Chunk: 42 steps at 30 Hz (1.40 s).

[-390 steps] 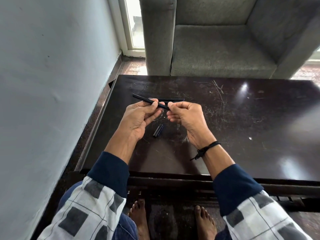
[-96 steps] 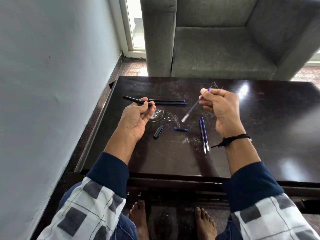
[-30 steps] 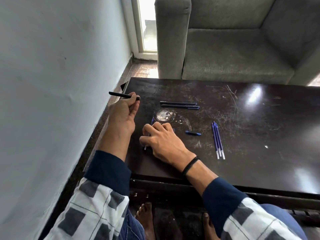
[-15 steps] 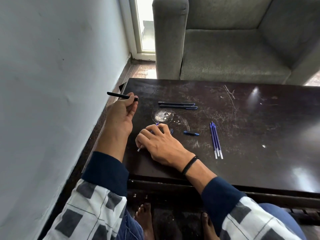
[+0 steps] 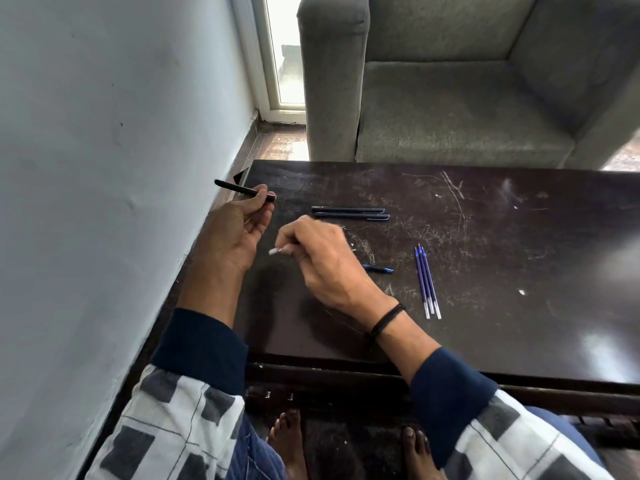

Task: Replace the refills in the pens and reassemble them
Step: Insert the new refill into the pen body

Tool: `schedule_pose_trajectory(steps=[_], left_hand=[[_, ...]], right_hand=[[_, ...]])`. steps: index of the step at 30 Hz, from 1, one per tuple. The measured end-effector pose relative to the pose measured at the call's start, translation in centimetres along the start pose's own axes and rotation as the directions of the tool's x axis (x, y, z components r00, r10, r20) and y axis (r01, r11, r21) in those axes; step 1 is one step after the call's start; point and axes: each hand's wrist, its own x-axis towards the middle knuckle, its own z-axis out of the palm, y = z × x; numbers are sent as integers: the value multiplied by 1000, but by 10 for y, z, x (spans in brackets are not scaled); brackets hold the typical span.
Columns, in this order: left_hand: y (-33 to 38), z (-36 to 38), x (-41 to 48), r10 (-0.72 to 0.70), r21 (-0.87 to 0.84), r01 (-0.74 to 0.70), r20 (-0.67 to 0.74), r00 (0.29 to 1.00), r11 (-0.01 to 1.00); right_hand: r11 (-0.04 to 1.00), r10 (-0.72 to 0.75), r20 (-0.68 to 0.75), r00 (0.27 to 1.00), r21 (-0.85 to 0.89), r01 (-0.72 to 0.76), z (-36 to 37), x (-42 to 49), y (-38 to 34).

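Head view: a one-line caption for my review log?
Left hand holds a black pen barrel, right hand pinches a refill; three blue refills and two pens lie on the dark table.

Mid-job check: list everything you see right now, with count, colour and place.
pen barrel: one, black, in the left hand
refill: one, white tip showing, in the right hand
pens: two, dark, side by side beyond the right hand
spare refills: three, blue, right of the hands
small pen part: one, blue, beside the right hand
table: one, dark brown, under everything
armchair: one, grey, behind the table
wristband: one, black, right wrist
left hand: one, grips the barrel
right hand: one, pinches the refill
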Motion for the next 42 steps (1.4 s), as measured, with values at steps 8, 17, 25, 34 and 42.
schedule_pose_trajectory(steps=[8,17,25,34,42], left_hand=[[-10,18,-17,-75,104,51,246,966,993],[-20,23,-21,-68,163,27,250,966,986],[-27,25,-23,0,316,-102,306,952,943],[-24,21,-16,94,269,-148,204,975,952],[-21,17,-12,122,261,-157,145,982,952]], right_hand=[[926,374,-274,886,62,-372,-26,5,17],[902,419,-213,883,-18,-432,-29,4,14],[885,460,-179,870,11,-466,-32,4,9],[828,538,-108,836,-118,-548,-38,3,9],[815,565,-2,825,-156,-559,-38,2,14]])
